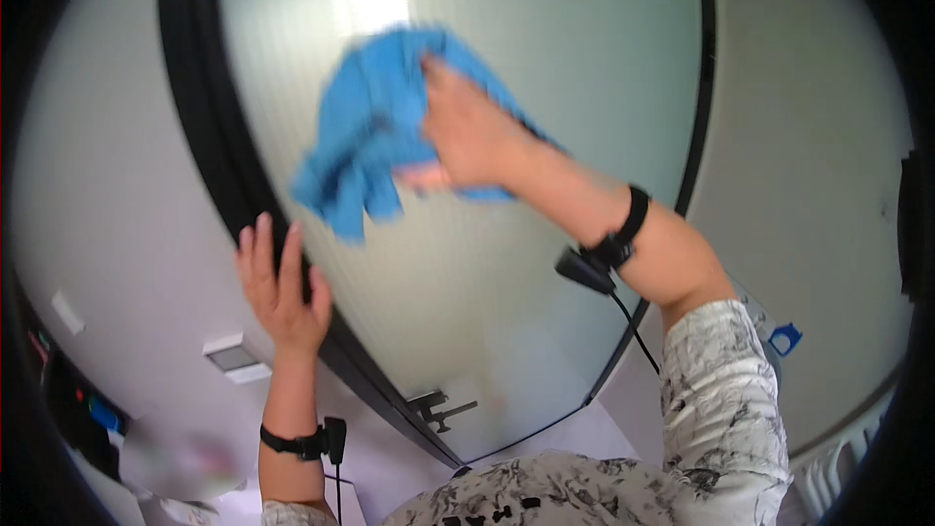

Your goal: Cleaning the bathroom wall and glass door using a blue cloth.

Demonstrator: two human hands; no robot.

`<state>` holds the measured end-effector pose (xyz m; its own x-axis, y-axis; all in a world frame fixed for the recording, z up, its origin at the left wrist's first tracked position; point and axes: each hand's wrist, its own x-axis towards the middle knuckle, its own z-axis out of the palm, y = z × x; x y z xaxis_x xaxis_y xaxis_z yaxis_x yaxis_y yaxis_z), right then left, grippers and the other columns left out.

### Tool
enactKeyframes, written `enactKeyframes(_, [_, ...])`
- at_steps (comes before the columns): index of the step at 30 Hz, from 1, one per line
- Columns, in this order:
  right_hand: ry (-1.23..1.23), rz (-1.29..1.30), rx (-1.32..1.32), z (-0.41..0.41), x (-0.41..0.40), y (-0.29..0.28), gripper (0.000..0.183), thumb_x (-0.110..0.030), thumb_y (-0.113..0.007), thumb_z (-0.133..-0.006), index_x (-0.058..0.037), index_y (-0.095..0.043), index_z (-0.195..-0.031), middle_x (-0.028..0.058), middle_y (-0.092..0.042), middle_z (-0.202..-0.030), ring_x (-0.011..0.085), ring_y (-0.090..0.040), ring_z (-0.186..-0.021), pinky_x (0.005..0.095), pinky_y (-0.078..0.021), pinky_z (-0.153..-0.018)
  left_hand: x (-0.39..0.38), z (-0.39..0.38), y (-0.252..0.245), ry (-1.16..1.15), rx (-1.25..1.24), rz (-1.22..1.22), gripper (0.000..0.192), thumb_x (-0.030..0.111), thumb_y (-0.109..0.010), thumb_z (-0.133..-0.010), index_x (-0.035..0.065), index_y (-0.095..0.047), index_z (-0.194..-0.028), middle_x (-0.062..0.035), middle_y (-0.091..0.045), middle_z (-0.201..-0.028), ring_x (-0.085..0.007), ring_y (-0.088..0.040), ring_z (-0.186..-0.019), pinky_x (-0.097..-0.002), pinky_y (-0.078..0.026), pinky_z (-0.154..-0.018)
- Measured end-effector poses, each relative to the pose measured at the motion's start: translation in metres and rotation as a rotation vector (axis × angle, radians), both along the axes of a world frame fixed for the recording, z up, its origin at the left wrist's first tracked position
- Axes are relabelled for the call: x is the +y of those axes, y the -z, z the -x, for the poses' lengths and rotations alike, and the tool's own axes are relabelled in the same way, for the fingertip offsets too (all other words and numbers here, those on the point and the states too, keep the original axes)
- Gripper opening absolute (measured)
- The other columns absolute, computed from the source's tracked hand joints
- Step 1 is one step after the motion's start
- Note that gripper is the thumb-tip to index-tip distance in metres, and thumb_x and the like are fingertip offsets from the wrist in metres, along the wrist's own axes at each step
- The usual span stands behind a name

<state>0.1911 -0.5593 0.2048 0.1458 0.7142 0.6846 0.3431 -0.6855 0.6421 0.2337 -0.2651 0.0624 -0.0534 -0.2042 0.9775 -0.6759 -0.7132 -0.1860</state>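
Note:
A blue cloth [394, 98] lies spread and bunched over the upper part of the frosted glass door [467, 292]. My right hand [471, 128] grips it, slightly blurred, with the fingers partly hidden in the folds. The cloth's loose lower edge hangs to the left, near the black door frame [212, 109]. My left hand [285, 299] is raised in front of that frame, lower down, holding nothing and with its fingers apart. Whether its palm touches the frame I cannot tell.
A black door handle [442, 409] is low on the glass. On the left wall are a white-framed switch panel [237, 358] and another white plate [68, 313]. To the right is a blue object [785, 340], possibly a spray bottle's trigger. Cables hang from both wrist-mounted devices [588, 270].

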Motion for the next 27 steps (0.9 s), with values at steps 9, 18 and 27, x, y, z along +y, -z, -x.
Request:
enactKeyframes(9, [0.172, -0.957, -0.504, 0.03, -0.215, -0.024, 0.06, -0.043, -0.062, -0.091, -0.0017, -0.058, -0.135, 0.0202, -0.059, -0.135, 0.0419, -0.053, -0.125, 0.05, -0.0413, -0.107, -0.002, 0.004, -0.002, -0.052, -0.058, -0.01, 0.046, 0.009, -0.054, -0.095, 0.0046, -0.061, -0.14, -0.0193, -0.047, -0.155, -0.0407, -0.04, -0.145, -0.054, -0.027, -0.12])
enactKeyframes(18, [0.318, -1.439, -0.544, 0.04, -0.377, 0.291, 0.047, -0.022, -0.049, -0.102, 0.009, -0.051, -0.138, 0.0282, -0.048, -0.147, 0.0442, -0.042, -0.137, 0.0459, -0.0316, -0.116, -0.01, 0.009, -0.006, -0.139, -0.112, -0.057, 0.041, 0.011, -0.051, -0.099, -0.0006, -0.062, -0.136, -0.0219, -0.049, -0.151, -0.0423, -0.045, -0.14, -0.0546, -0.033, -0.118])
enactKeyframes(27, [0.234, -2.413, -0.576, 0.029, -0.22, 0.605, 0.059, -0.043, -0.045, -0.107, 0.0011, -0.047, -0.146, 0.0183, -0.058, -0.141, 0.0363, -0.054, -0.126, 0.0407, -0.0384, -0.11, -0.01, 0.01, -0.009, -0.096, -0.111, -0.07, 0.044, 0.011, -0.052, -0.099, 0.0036, -0.059, -0.142, -0.0199, -0.046, -0.155, -0.0404, -0.04, -0.144, -0.0522, -0.029, -0.12])
